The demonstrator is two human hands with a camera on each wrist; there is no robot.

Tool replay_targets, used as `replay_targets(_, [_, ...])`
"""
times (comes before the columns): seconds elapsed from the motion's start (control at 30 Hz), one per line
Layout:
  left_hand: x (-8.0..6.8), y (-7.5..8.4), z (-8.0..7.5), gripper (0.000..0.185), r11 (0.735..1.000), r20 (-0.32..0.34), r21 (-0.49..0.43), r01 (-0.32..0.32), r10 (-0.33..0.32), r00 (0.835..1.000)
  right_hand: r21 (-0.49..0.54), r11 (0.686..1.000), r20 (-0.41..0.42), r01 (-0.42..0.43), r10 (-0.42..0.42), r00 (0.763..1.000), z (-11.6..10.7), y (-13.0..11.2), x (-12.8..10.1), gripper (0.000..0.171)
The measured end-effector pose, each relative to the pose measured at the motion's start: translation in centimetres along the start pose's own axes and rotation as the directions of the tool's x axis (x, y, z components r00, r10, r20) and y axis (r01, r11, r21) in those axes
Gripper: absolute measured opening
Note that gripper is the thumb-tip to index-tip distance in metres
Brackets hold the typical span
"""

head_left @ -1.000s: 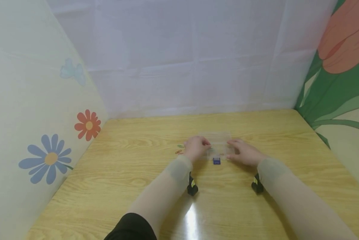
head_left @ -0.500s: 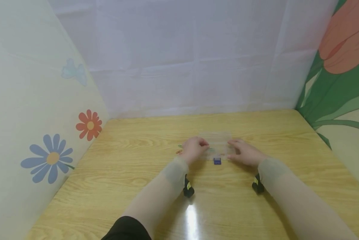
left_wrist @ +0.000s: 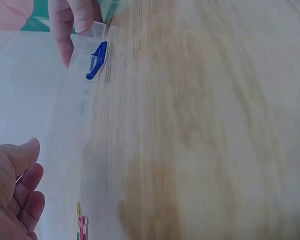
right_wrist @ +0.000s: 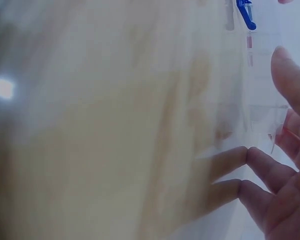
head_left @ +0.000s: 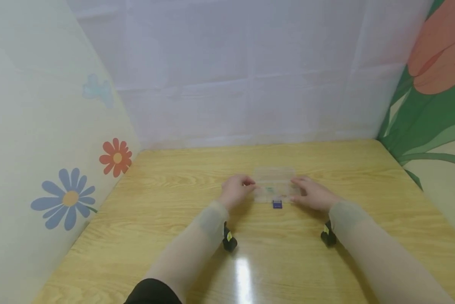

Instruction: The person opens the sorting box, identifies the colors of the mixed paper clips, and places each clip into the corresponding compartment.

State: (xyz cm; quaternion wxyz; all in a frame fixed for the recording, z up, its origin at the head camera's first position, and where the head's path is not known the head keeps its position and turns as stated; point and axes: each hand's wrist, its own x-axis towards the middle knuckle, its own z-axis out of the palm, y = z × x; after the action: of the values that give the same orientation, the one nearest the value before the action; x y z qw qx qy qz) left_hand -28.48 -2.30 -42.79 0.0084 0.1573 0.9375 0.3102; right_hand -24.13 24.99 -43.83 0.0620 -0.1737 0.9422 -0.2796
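Observation:
A small clear plastic box (head_left: 274, 188) with a blue latch (head_left: 276, 204) lies on the wooden table (head_left: 174, 211). My right hand (head_left: 311, 193) holds its right end, thumb on top and fingers by the side; the thumb (left_wrist: 82, 15) presses the box corner next to the blue latch (left_wrist: 96, 60). My left hand (head_left: 236, 190) hovers just left of the box with loosely curled fingers (left_wrist: 27, 192) and nothing visible in them. Coloured paper clips (left_wrist: 82, 226) lie beside those fingers. The right fingers (right_wrist: 262, 165) lie fairly straight beside the box's clear wall (right_wrist: 262, 112).
Flower-printed sheets wall the table on the left (head_left: 71, 198) and right (head_left: 436, 105); a white sheet (head_left: 242, 76) hangs at the back. Bare wood stretches in front of and behind the box. A glare spot (head_left: 242, 270) lies near me.
My left hand has slid left, off the box's left end, and now covers the paper clips seen earlier. The right hand and the box have stayed put.

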Motion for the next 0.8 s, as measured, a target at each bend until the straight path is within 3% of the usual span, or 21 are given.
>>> replay_targets(0.63, [-1.7,-3.8,-2.4,0.015,0.99,0.003,-0.113,0.08,-0.08,0.997,0.01,0.999,0.028,-0.048,0.048,0.998,-0.1,-0.1,0.0,0.072])
replay_targets(0.8, [-2.0,-4.8,-3.0,0.015,0.992,-0.027,-0.087,0.09,-0.093,0.995,0.013,0.999,0.029,-0.049,0.048,0.998,-0.1,-0.1,0.0,0.073])
